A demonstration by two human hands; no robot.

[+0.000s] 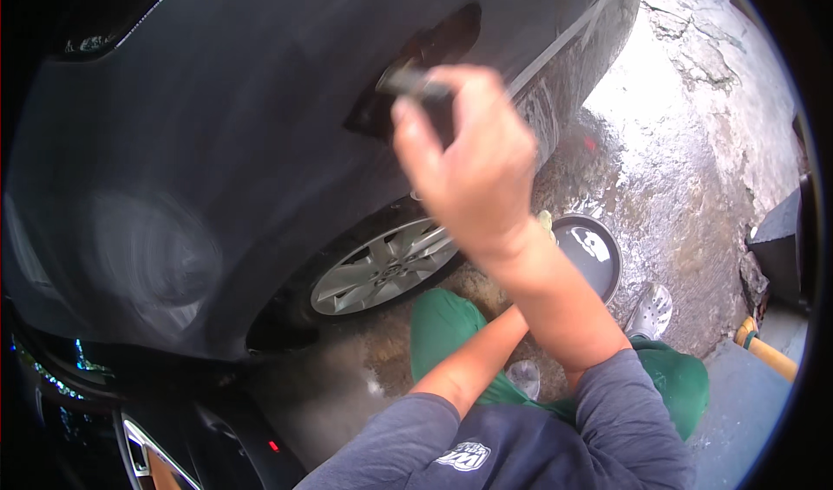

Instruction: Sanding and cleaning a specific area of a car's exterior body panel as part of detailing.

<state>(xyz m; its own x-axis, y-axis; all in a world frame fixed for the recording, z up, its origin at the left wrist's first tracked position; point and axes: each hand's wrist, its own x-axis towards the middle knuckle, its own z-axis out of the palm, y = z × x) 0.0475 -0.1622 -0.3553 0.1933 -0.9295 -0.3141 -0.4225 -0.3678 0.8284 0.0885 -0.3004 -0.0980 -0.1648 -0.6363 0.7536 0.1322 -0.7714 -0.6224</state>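
My right hand (477, 160) is raised against the dark grey car body panel (260, 91), above the wheel (382, 269). Between its thumb and fingers it grips a small dark flat block (406, 82), smeared by motion, so its exact kind is unclear. Around the block lies a dark, glossy patch (455, 35) on the otherwise dull, matte panel. My left forearm (482, 356) passes behind the right one, which hides the left hand. Close to that crossing, a pale yellow-green thing (545, 221) shows beside a round grey basin (619, 269) holding liquid.
Wet, rough concrete floor (677, 169) spreads to the right of the car. My feet in light clogs (651, 312) stand beside the basin. A yellowish handle (768, 351) and a dark box-like object (781, 238) are at the right edge. Another black car part (191, 438) is lower left.
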